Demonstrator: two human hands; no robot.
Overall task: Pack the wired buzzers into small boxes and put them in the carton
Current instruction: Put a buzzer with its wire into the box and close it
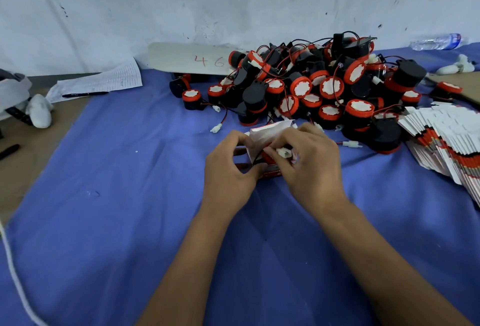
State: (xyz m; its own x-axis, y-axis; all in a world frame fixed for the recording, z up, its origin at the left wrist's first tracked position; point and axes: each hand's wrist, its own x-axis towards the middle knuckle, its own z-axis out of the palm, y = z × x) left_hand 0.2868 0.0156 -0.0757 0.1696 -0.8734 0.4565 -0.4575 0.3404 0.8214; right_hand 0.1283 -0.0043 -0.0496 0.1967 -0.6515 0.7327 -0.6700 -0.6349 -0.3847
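Reaching in from the near edge of the bench: two bare forearms, meeting over the blue cloth (109,195) near its middle. Gripping the small box (270,169) from its left side with the left hand (228,169), thumb and fingers curled round the carton wall. Pinching the white connector (283,153) and its red-black lead with the right hand (309,162), fingers curled over the box mouth.

Step in hand, judging by this: tucking the wire of one buzzer (267,157) into an erected box, flap (270,132) standing open toward the far edge. Box mouth facing up and slightly away; long axis probably running near-to-far, though mostly hidden behind the fingers.

Next move calling for: pressing connector and lead fully below the rim, then folding the flap down without trapping wire.

Lying beyond, toward the far right corner: the pile of unpacked buzzers (324,86). Fanning along the right edge: flat box blanks (446,143). Resting at the far left: paper sheet (104,81) with pen (85,94). Carton not identifiable here.
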